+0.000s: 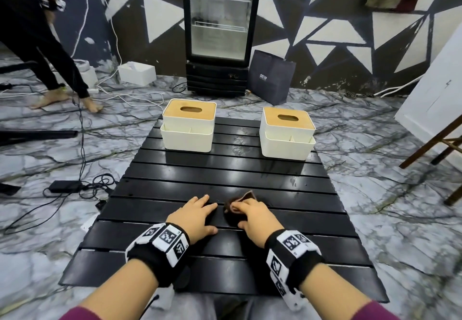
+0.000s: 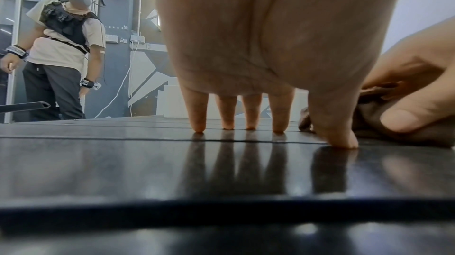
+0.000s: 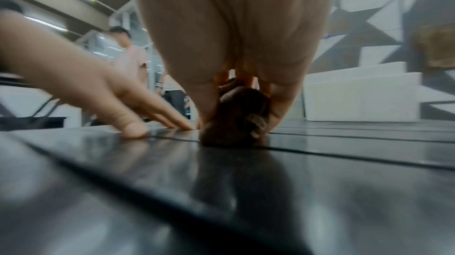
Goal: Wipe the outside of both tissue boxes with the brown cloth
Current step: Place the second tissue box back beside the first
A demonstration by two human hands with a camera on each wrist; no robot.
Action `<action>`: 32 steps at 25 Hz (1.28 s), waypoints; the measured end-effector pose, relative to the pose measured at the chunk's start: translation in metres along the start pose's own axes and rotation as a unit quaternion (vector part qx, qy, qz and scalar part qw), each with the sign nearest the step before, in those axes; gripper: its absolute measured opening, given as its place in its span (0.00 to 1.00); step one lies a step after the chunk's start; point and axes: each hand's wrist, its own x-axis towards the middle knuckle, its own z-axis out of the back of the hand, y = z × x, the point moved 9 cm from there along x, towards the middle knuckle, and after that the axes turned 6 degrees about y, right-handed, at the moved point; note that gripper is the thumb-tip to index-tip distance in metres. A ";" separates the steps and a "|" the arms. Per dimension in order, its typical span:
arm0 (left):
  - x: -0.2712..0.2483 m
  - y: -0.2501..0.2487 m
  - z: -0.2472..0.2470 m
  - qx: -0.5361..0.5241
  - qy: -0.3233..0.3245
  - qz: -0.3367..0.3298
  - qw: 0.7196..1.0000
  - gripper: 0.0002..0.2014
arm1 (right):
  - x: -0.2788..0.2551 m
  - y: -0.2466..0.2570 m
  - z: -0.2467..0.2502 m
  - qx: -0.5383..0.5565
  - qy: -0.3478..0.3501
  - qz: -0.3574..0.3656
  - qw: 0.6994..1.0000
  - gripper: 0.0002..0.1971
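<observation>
We grip the bunched brown cloth (image 1: 233, 211) w/ right hand (image 1: 252, 217), no clear long axis; left hand (image 1: 193, 216) flat on desk (image 1: 225, 169). Tissue boxes at 11 (image 1: 188, 127) & 1 (image 1: 287, 136), path unobstructed.

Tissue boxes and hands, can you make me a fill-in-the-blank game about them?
1. The right hand grips the brown ____.
2. The left hand rests its fingertips on the black ____.
3. Each tissue box has a ____ lid with a slot.

Missing words: cloth; table; wooden
</observation>
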 end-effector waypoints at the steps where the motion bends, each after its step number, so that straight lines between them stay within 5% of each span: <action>1: 0.000 0.000 -0.001 0.000 0.000 -0.001 1.000 0.34 | -0.008 0.004 -0.004 -0.016 0.007 0.018 1.000 0.26; 10: 0.004 0.002 -0.004 -0.017 0.006 -0.008 1.000 0.34 | 0.012 -0.037 0.024 -0.027 -0.009 -0.062 0.998 0.26; 16: 0.006 0.003 -0.005 -0.015 0.009 -0.011 1.000 0.34 | 0.001 0.002 -0.006 -0.040 0.020 0.004 0.999 0.26; 25: 0.002 -0.002 0.000 0.022 0.019 0.001 1.000 0.35 | -0.042 -0.048 0.008 -0.009 -0.021 -0.035 0.999 0.26; 28: -0.001 -0.019 0.008 0.061 0.002 0.010 0.998 0.33 | -0.055 -0.070 0.016 0.005 -0.036 -0.063 0.997 0.25; 32: -0.004 -0.082 -0.004 0.073 -0.009 -0.062 0.995 0.33 | -0.081 -0.093 0.025 0.062 -0.068 -0.091 0.992 0.25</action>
